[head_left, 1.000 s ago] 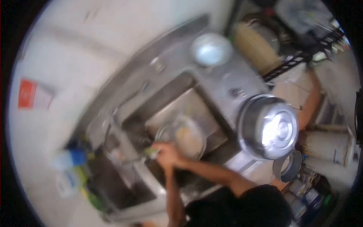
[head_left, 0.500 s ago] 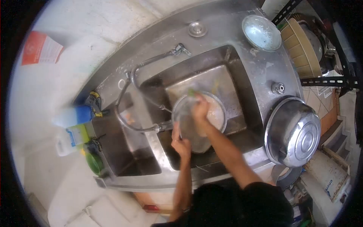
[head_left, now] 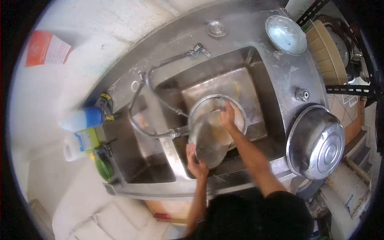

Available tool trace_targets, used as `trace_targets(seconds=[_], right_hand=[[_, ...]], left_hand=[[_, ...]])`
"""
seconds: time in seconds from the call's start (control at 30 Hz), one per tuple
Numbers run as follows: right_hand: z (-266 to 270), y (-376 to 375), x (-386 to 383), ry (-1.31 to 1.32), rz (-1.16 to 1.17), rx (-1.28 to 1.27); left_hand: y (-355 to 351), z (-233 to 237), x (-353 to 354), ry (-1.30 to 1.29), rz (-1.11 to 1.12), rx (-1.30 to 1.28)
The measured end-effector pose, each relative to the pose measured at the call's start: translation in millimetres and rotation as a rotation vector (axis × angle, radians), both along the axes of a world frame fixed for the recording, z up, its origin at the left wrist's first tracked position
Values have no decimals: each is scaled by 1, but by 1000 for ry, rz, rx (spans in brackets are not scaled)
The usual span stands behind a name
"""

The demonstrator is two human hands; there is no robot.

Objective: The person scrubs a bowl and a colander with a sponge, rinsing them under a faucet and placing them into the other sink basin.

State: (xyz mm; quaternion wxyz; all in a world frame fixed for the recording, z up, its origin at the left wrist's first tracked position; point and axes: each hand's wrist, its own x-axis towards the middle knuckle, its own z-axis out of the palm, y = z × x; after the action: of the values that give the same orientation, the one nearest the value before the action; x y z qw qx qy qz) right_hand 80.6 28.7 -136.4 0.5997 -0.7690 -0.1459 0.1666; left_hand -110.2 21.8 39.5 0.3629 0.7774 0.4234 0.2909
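Observation:
Over the right basin of the steel sink, my left hand is closed on the lower left edge of a round metal lid, which is tilted and slightly blurred. My right hand is closed at the lid's upper side, around something small and greenish that is too blurred to name. A round metal bowl with cloudy contents lies under and beyond the lid. The faucet's spout points at the bowl's left side.
An upturned steel basin stands on the right counter, a glass bowl at the back right. Left of the sink are a blue bottle, a white jug and a green bowl. A drain strainer lies at right.
The lid has come more into view and tilted, with my left hand lower on its edge. My right hand has moved toward the lid's upper right. The whole view has shifted slightly.

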Motion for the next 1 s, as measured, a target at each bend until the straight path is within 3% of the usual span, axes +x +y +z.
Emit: trace_targets(seconds=[0.03,0.1,0.13,0.17,0.23,0.33,0.4,0.43,0.5,0.57,0.7,0.77,0.83,0.87,0.93,1.0], right_hand=[[-16,-2,2,108,22,-98],[8,7,-6,37,-38,-36],[26,13,-12,-36,-105,34],[37,19,-13,-35,-112,34],[59,29,-25,-183,54,96],[110,30,-45,-93,225,280],[113,25,-52,-417,435,509],[111,21,-47,-415,430,506],[94,9,-23,-311,154,415],[73,-8,-15,75,-44,-106],[98,-9,-38,203,-76,-4],[113,13,-52,-309,22,242],[103,10,-54,-335,48,271],[98,11,-52,-366,72,304],[97,6,-26,176,-5,-79],[75,-9,-14,222,13,-114]], left_hand=[[4,-7,-3,0,-5,5],[3,-1,5,-114,78,-98],[13,0,5,109,11,-11],[30,2,13,110,4,-10],[61,8,30,358,-131,2],[83,4,40,520,-198,-133],[77,-6,34,571,-191,14],[74,-9,27,579,-236,41],[68,-5,31,438,-170,18],[61,3,29,311,-97,0],[53,4,48,292,-162,133],[50,8,55,329,-188,182],[46,19,58,474,-84,-46],[49,-2,38,356,-140,45],[40,13,41,327,-121,53],[28,19,33,306,-116,55]])
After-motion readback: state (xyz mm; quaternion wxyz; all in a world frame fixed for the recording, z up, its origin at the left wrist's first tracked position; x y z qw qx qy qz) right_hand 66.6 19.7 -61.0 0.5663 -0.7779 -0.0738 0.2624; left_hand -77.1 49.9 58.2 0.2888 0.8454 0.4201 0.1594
